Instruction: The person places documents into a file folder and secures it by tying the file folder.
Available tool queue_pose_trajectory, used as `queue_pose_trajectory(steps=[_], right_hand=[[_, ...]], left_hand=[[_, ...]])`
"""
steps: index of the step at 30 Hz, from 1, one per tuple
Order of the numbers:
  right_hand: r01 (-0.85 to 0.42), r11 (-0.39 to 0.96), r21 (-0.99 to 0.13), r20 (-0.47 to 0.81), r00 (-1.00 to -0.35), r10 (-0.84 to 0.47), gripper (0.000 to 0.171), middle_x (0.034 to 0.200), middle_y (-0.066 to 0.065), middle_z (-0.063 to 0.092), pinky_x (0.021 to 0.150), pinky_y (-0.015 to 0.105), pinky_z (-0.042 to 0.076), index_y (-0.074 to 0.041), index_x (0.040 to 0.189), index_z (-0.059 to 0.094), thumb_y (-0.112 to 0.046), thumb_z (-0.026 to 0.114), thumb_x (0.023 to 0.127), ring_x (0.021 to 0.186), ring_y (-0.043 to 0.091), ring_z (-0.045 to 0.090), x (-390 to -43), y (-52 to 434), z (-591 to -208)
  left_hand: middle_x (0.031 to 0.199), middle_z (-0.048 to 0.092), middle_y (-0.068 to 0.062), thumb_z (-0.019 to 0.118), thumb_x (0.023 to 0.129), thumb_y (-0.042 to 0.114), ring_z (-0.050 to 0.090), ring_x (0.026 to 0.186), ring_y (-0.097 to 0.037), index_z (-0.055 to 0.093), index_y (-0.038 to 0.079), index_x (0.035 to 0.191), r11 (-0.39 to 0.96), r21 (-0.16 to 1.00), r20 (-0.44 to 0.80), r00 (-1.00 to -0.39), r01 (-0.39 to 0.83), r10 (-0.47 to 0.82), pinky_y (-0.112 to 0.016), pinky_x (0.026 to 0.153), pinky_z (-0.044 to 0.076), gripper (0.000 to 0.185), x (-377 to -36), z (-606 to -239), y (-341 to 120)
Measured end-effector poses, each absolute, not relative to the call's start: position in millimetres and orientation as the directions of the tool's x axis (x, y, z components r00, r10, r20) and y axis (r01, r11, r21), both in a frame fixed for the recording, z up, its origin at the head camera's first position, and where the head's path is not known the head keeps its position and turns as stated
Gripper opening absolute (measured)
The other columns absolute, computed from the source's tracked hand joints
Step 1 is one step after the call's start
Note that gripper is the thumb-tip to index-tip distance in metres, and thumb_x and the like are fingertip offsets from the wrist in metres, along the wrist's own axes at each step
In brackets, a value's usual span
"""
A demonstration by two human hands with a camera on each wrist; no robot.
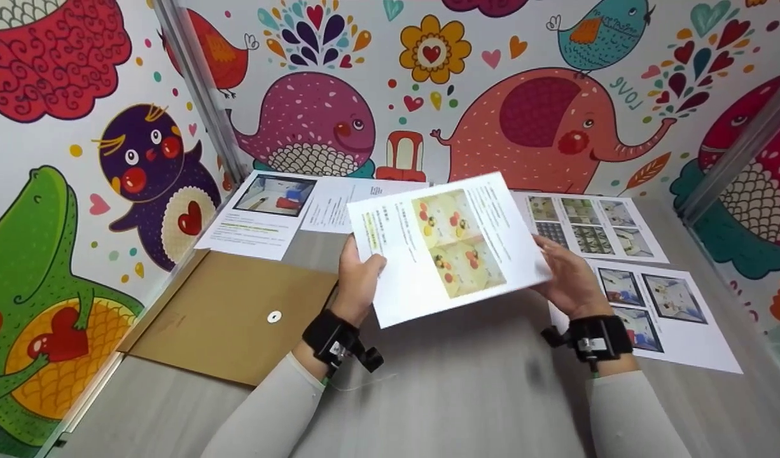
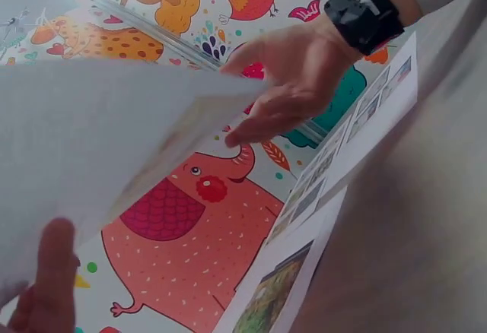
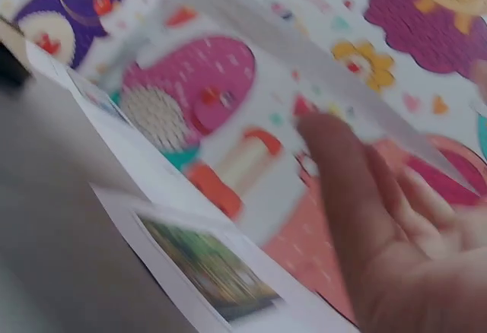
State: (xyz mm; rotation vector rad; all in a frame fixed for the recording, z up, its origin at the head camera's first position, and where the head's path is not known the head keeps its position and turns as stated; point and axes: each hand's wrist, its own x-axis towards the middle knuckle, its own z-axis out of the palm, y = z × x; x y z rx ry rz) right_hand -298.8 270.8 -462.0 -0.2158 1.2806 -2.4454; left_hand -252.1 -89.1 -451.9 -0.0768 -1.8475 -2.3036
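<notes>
A printed sheet (image 1: pixel 403 280) with a yellow-toned picture of red and yellow objects hangs tilted above the table. My left hand (image 1: pixel 358 277) pinches its left edge, thumb on the printed face. In the left wrist view the left thumb (image 2: pixel 57 264) lies against the blurred sheet (image 2: pixel 91 128). At the sheet's right edge is my right hand (image 1: pixel 568 280), its fingers loosely extended. The right wrist view shows the right hand (image 3: pixel 411 249) beside the sheet's thin edge (image 3: pixel 304 59), not closed round it. Whether the right fingers touch the paper is hard to tell.
A brown paper envelope (image 1: pixel 231 312) with a white round button lies at left. Printed sheets lie along the back left (image 1: pixel 250 238) and at the right (image 1: pixel 695 331), with another picture sheet (image 1: pixel 644 245) behind. Cartoon-patterned walls (image 1: pixel 390 83) enclose the grey table (image 1: pixel 466 394).
</notes>
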Motion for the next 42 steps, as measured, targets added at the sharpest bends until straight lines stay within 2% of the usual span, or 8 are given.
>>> queue_pose_trajectory(steps=[6, 13, 17, 22, 25, 32, 38, 42], right_hand=[[0.228, -0.254, -0.940, -0.043, -0.817, -0.575, 0.043, 0.115, 0.004, 0.081, 0.082, 0.035, 0.065, -0.018, 0.131, 0.070, -0.004, 0.036, 0.109, 0.101, 0.019, 0.079, -305.5, 281.6, -463.6], [0.178, -0.188, -0.966, -0.054, -0.848, -0.528, 0.035, 0.114, 0.007, 0.081, 0.078, 0.037, 0.066, -0.015, 0.132, 0.062, 0.004, 0.049, 0.105, 0.098, 0.024, 0.081, -304.1, 278.4, -460.1], [0.158, -0.208, -0.965, -0.038, -0.874, -0.485, 0.035, 0.112, 0.005, 0.081, 0.078, 0.035, 0.065, -0.016, 0.129, 0.061, 0.006, 0.049, 0.104, 0.096, 0.023, 0.081, -301.8, 274.8, -458.7], [0.164, -0.201, -0.966, -0.053, -0.883, -0.466, 0.038, 0.114, 0.003, 0.080, 0.079, 0.034, 0.065, -0.017, 0.132, 0.058, 0.006, 0.051, 0.103, 0.097, 0.022, 0.081, -300.6, 266.9, -459.9], [0.182, -0.197, -0.964, -0.074, -0.887, -0.456, 0.039, 0.114, 0.003, 0.080, 0.079, 0.033, 0.065, -0.017, 0.133, 0.057, 0.006, 0.051, 0.103, 0.097, 0.022, 0.080, -298.9, 263.6, -462.4], [0.226, -0.209, -0.952, -0.086, -0.847, -0.525, 0.039, 0.116, 0.006, 0.080, 0.081, 0.036, 0.066, -0.015, 0.131, 0.063, 0.006, 0.050, 0.101, 0.099, 0.024, 0.080, -297.8, 250.5, -471.3], [0.233, -0.198, -0.952, -0.091, -0.835, -0.543, 0.039, 0.114, 0.006, 0.079, 0.080, 0.035, 0.066, -0.013, 0.130, 0.062, 0.007, 0.049, 0.099, 0.098, 0.023, 0.080, -296.9, 238.7, -476.3], [0.240, -0.184, -0.953, -0.099, -0.823, -0.559, 0.038, 0.112, 0.005, 0.080, 0.079, 0.035, 0.066, -0.013, 0.129, 0.061, 0.006, 0.049, 0.098, 0.097, 0.023, 0.080, -295.2, 232.9, -478.5]], left_hand=[[0.148, 0.064, -0.014, 0.044, 0.089, -0.012, 0.070, 0.122, -0.030, 0.037, 0.010, 0.162, -0.115, 0.989, 0.098, -0.995, 0.097, 0.011, -0.033, 0.085, 0.059, 0.076, -253.9, -449.9, -95.7], [0.139, 0.067, -0.022, 0.051, 0.092, -0.008, 0.072, 0.110, -0.027, 0.043, 0.000, 0.157, -0.045, 0.999, 0.028, -1.000, 0.028, 0.007, -0.031, 0.082, 0.061, 0.066, -263.0, -438.2, -103.3], [0.137, 0.067, -0.022, 0.061, 0.096, 0.005, 0.071, 0.110, -0.030, 0.041, 0.004, 0.160, 0.133, 0.991, 0.012, -0.995, -0.002, -0.101, -0.039, 0.088, 0.062, 0.067, -261.2, -422.2, -121.1], [0.157, 0.051, -0.023, 0.067, 0.097, 0.023, 0.054, 0.142, -0.041, 0.032, 0.009, 0.165, 0.605, 0.796, 0.077, -0.991, -0.008, -0.113, -0.059, 0.116, 0.044, 0.078, -238.9, -413.0, -160.5], [0.161, 0.044, -0.030, 0.068, 0.098, 0.027, 0.043, 0.149, -0.048, 0.032, 0.002, 0.164, 0.757, 0.654, 0.093, -0.994, 0.014, -0.062, -0.066, 0.122, 0.034, 0.079, -221.9, -422.3, -173.5], [0.151, 0.050, -0.036, 0.070, 0.094, 0.021, 0.046, 0.141, -0.055, 0.040, -0.007, 0.158, 0.878, 0.478, 0.013, -0.999, -0.024, -0.035, -0.067, 0.117, 0.038, 0.077, -186.8, -458.2, -175.3], [0.157, 0.042, -0.039, 0.077, 0.090, 0.021, 0.037, 0.146, -0.061, 0.037, -0.001, 0.162, 0.930, 0.356, -0.088, -0.994, -0.090, -0.062, -0.075, 0.113, 0.038, 0.085, -171.6, -467.5, -182.4], [0.158, 0.037, -0.041, 0.082, 0.084, 0.019, 0.034, 0.143, -0.065, 0.034, 0.004, 0.165, 0.934, 0.335, -0.135, -0.987, -0.123, -0.082, -0.079, 0.109, 0.038, 0.095, -165.9, -472.5, -188.9]])
